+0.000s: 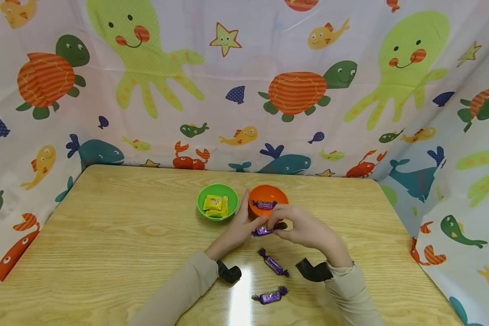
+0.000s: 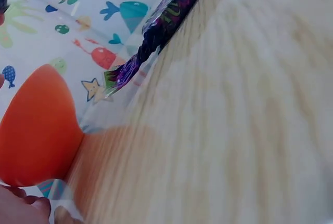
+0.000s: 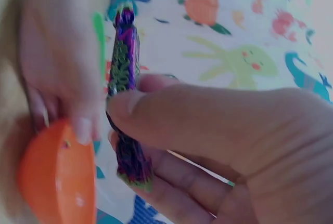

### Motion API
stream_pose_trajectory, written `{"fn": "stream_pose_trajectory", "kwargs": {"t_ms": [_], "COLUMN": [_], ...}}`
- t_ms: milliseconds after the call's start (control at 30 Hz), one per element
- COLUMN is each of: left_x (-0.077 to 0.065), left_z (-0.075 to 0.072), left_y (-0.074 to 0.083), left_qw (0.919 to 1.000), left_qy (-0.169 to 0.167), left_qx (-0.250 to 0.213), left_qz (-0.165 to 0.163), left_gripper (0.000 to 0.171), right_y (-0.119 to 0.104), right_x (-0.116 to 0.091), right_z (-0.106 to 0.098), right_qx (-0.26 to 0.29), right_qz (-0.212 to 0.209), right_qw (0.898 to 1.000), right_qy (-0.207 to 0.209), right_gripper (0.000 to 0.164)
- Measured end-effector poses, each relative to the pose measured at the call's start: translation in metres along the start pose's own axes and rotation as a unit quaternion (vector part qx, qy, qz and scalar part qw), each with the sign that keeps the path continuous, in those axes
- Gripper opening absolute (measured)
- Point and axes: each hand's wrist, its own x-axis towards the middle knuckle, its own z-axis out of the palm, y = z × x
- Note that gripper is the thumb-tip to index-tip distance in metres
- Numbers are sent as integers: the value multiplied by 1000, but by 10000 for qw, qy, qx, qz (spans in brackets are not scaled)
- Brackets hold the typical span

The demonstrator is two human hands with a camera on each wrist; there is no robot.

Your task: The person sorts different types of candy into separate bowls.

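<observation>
My right hand (image 1: 301, 224) pinches a purple-wrapped candy (image 1: 262, 231) with twisted ends between thumb and fingers, just in front of the orange bowl (image 1: 283, 194). In the right wrist view this candy stands nearly upright, its printed side partly hidden by the thumb. My left hand (image 1: 240, 226) holds the orange bowl from its left and near side, with the thumb at the rim. Inside that bowl lies another purple candy (image 1: 265, 205). Two more purple candies (image 1: 274, 264) (image 1: 270, 296) lie on the table between my forearms.
A green bowl (image 1: 199, 206) with several yellow packets (image 1: 216, 204) stands just left of my left hand. The wooden table (image 1: 118, 235) ends at a curtain (image 1: 244, 113) printed with sea animals. Black wrist cameras (image 1: 229, 273) sit near both cuffs.
</observation>
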Motion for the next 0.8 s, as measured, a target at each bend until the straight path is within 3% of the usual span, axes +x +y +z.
{"fn": "stream_pose_trajectory", "kwargs": {"t_ms": [200, 400, 567, 800], "left_x": [5, 9, 13, 17], "left_z": [3, 6, 7, 8], "left_y": [-4, -5, -8, -10], "left_qw": [9993, 9967, 9949, 9947], "left_qy": [164, 399, 426, 461], "left_qx": [330, 708, 917, 919], "left_qz": [45, -25, 51, 18], "left_gripper": [105, 115, 120, 121], "right_y": [15, 48, 68, 72], "right_x": [9, 24, 31, 40], "right_z": [-14, -5, 8, 17], "right_qx": [-206, -333, -808, -1149], "right_qz": [394, 744, 929, 1124], "right_qw": [9966, 9905, 9876, 9851], "right_qy": [693, 1112, 972, 611], "right_gripper": [21, 20, 19, 15]}}
